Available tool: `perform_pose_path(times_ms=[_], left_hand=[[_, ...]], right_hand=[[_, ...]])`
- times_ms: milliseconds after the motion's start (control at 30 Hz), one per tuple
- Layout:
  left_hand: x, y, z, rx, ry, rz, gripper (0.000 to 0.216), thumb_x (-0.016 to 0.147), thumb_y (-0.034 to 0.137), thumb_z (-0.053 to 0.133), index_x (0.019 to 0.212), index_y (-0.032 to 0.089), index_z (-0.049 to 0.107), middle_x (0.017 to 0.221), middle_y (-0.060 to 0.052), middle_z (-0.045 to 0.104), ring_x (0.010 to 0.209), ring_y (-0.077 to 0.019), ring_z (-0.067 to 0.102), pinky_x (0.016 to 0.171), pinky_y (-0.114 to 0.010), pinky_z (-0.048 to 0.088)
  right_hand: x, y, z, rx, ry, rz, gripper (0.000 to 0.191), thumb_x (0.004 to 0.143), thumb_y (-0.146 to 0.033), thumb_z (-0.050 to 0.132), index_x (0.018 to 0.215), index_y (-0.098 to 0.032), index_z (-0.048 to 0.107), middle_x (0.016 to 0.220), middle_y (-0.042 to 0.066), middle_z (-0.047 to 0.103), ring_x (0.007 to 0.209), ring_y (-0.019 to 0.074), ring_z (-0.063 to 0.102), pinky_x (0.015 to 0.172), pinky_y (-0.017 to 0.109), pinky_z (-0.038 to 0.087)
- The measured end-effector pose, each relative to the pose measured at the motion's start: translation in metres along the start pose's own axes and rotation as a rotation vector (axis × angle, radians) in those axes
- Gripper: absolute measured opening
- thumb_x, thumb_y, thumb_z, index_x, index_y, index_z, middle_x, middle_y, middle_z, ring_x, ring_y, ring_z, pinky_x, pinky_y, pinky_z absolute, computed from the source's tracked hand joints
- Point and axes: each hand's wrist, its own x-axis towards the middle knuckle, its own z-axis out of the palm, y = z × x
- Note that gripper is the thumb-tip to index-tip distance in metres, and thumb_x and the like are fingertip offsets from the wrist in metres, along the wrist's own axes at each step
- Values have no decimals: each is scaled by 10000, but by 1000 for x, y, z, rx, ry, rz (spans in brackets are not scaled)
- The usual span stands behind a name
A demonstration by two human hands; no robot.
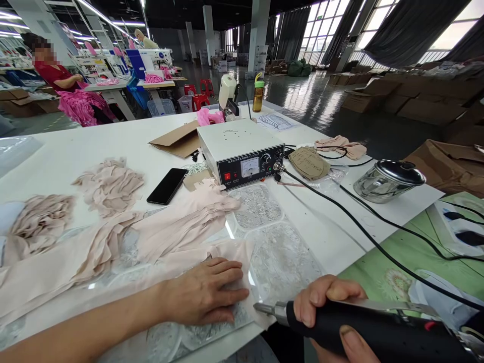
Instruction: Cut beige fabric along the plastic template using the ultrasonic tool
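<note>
My left hand (206, 292) lies flat, fingers stretched out, pressing a pale pink fabric piece (181, 229) onto a clear plastic sheet with lace patterns (280, 257). My right hand (333, 317) is wrapped round a black hand-held tool (374, 327). The tool's metal tip (264, 308) points left, close to my left fingertips at the fabric's edge. A black cable (363, 232) runs from the tool to a white control box (242, 151) with a dial and knobs.
Piles of pink fabric pieces (109, 184) lie at the left, with a black phone (167, 186) beside them. A steel pot (385, 181), brown cardboard (177, 141), and a bottle (258, 93) stand on the white table (75, 146). A person in red (56, 75) sits far left.
</note>
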Motion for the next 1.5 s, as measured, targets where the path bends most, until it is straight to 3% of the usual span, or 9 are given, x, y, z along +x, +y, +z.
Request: perform_pose_path(times_ms=[467, 733, 933, 1300, 1500], left_hand=[[1, -4, 0, 13, 17, 17, 430, 1044, 457, 358, 1250, 170, 604, 1300, -175, 582, 1211, -310, 542, 1008, -431, 456], [2, -6, -3, 18, -5, 21, 419, 1031, 464, 406, 1271, 179, 597, 1312, -170, 580, 1208, -313, 552, 1003, -425, 464], [-1, -7, -4, 31, 10, 33, 416, 1022, 467, 441, 1292, 183, 581, 1344, -166, 566, 1241, -304, 535, 1041, -419, 447], [7, -20, -6, -37, 12, 163, 424, 1024, 448, 429, 1248, 133, 603, 1212, -194, 605, 1340, -325, 463, 1120, -439, 396], [6, -22, -5, -36, -12, 160, 426, 1028, 450, 410, 1266, 150, 597, 1225, -182, 608, 1332, -319, 471, 1111, -445, 406]], right_hand=[[-1, 1, 0, -6, 12, -23, 140, 860, -355, 563, 945, -244, 566, 809, 12, 503, 595, 138, 562, 532, 318, 497], [30, 20, 5, 41, 128, -222, 127, 823, -306, 591, 929, -241, 564, 798, -19, 516, 560, 116, 566, 534, 312, 521], [57, 46, 10, -2, 90, -337, 130, 807, -288, 591, 922, -228, 575, 807, -12, 558, 553, 123, 581, 527, 321, 518], [61, 51, 9, -24, 95, -333, 123, 817, -291, 591, 919, -227, 564, 810, -20, 572, 552, 126, 590, 537, 327, 519], [62, 51, 11, -29, 111, -334, 112, 814, -285, 583, 904, -223, 560, 813, -23, 568, 543, 126, 585, 544, 334, 510]])
